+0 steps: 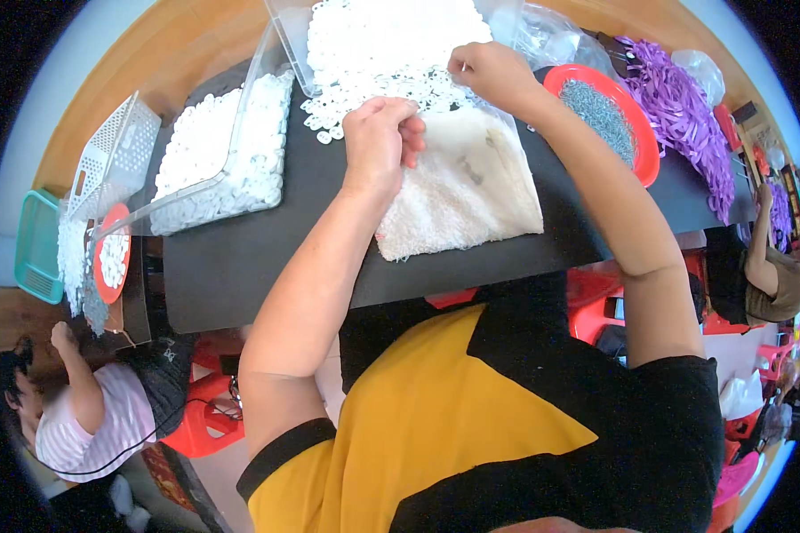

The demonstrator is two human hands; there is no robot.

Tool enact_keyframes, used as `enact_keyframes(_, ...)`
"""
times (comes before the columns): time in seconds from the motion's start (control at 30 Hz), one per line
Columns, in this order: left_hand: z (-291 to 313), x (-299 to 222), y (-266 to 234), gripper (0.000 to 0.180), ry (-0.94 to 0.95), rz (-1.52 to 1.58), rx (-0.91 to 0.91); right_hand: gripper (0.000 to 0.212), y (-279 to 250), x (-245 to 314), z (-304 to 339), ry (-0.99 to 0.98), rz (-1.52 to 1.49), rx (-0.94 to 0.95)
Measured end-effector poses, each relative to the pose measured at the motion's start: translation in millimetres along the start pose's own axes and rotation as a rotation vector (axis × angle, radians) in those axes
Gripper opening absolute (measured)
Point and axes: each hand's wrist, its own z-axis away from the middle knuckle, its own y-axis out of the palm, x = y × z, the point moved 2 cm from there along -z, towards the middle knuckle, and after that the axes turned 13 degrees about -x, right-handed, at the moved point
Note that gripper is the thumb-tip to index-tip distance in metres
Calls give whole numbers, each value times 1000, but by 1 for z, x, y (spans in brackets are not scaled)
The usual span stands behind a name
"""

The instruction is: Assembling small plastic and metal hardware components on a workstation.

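My left hand (380, 140) is over the near left edge of the white pieces, its thumb and fingers pressed together; what they hold is too small or hidden to name. My right hand (493, 78) is at the right side of the pile, fingertips pinched beside the loose pieces, and whatever is in them cannot be made out. Small flat white pieces with holes (391, 84) lie spread between and beyond the hands, thickest toward the far bin. A cream towel (462, 200) with dark stains lies on the black tabletop (267, 258), just under and between my wrists.
A clear bin of white parts (218, 147) stands at left. At right are a red plate (649, 151) of small grey metal parts and a heap of purple ribbons (680, 133). Co-workers sit at far left (89, 400) and far right (773, 284), near red stools (209, 417).
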Motion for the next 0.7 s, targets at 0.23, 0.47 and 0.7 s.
enact_keyframes(0.23, 0, 3, 3, 10, 4, -3, 11, 16, 8, -9, 12, -130, 128, 35)
enact_keyframes(0.47, -1, 4, -1, 10, 7, 12, 9, 18, -41, 35, 35, -68, -13, 164)
enact_keyframes(0.7, -1, 1, 4, 9, 15, -26, 26, 12, -28, 24, 58, -201, 6, 105)
